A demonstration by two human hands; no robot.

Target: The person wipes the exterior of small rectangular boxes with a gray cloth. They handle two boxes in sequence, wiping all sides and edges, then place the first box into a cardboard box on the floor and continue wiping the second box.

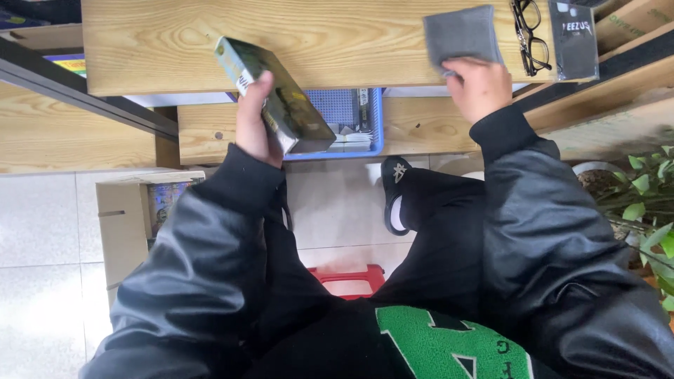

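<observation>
My left hand (254, 123) grips a thick dark green book (281, 98) and holds it tilted in the air over the front edge of the upper wooden shelf (175, 42). My right hand (477, 88) presses a grey cloth (460, 35) flat on that same shelf, to the right. Both arms are in black leather sleeves.
Black glasses (528, 35) and a dark flat packet (573, 38) lie at the shelf's right end. A blue basket (354, 123) with books sits on the lower shelf. An open cardboard box (130, 217) stands on the tiled floor at left, a red stool (351, 277) beneath me, a potted plant (646, 203) at right.
</observation>
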